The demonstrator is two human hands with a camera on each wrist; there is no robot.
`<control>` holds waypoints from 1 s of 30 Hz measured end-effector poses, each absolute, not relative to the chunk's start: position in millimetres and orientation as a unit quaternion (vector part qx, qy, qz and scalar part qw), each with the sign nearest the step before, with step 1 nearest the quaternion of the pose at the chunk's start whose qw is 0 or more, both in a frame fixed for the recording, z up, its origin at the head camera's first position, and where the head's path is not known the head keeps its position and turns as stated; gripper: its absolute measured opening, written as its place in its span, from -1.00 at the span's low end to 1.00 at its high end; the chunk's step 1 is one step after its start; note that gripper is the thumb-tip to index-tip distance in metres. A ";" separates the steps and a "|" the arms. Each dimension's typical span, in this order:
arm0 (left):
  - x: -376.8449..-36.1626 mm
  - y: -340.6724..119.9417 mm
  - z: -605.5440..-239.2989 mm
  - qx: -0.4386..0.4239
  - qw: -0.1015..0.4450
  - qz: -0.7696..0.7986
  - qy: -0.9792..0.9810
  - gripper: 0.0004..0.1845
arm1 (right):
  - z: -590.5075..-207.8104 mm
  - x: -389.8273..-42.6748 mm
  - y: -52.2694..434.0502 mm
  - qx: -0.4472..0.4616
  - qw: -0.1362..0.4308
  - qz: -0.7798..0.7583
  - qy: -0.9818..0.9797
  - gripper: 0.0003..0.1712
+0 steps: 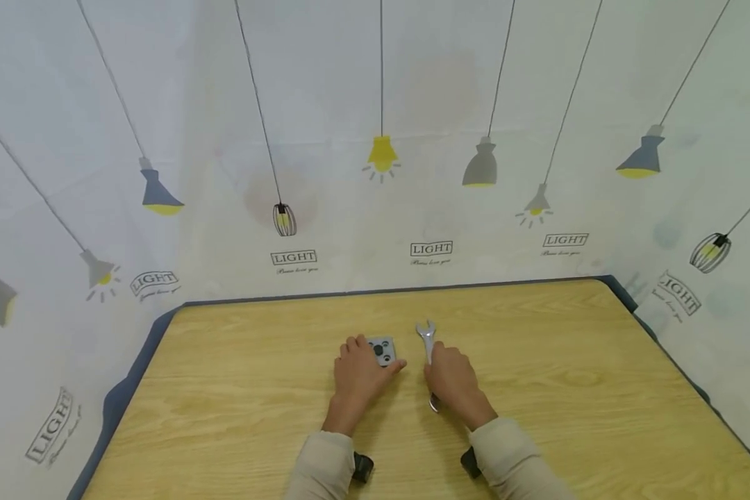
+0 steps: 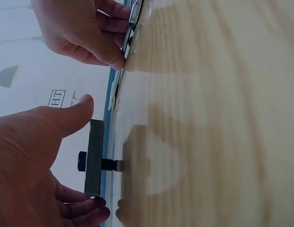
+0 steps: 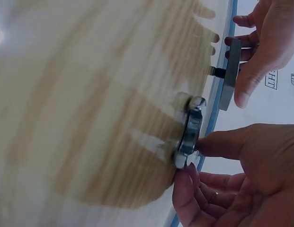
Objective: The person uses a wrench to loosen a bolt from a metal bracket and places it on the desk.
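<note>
Two hands at a bolted plate and a wrench, mid-counter.

The square metal plate (image 1: 384, 351) stands on its black bolt (image 2: 109, 164) on the wooden counter (image 1: 569, 389), pinched at its edges by the left hand (image 1: 357, 378). Just to its right, the right hand (image 1: 453, 382) curls around the open-ended wrench (image 1: 426, 335) lying on the counter, jaw end pointing away. Behind hangs a lamp-printed curtain (image 1: 375, 139) reading "LIGHT".
</note>
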State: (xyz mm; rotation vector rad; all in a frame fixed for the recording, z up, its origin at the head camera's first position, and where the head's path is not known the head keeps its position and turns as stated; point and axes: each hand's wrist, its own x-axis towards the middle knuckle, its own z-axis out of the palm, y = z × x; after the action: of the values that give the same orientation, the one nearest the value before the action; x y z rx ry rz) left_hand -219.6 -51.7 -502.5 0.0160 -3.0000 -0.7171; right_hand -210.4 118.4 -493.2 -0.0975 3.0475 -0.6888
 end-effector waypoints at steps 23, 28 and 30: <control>-226.0 -67.2 -509.1 0.039 -0.037 -0.410 -0.911 -0.22 | -502.6 -218.7 126.4 0.014 0.014 -0.350 0.936 -0.70; -230.5 -79.9 -511.8 0.036 -0.042 -0.464 -0.884 -0.19 | -502.7 -220.6 127.9 0.018 0.007 -0.365 0.931 -0.75; -235.6 -83.0 -508.3 0.022 -0.037 -0.485 -0.874 -0.20 | -498.0 -223.5 128.9 0.019 0.003 -0.386 0.922 -0.82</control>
State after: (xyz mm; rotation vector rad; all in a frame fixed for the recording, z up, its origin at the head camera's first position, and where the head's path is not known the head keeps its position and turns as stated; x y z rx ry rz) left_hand -235.6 -83.0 -508.3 0.0718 -2.8103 -1.5592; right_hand -223.5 128.9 -498.0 0.0603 2.8919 -1.2097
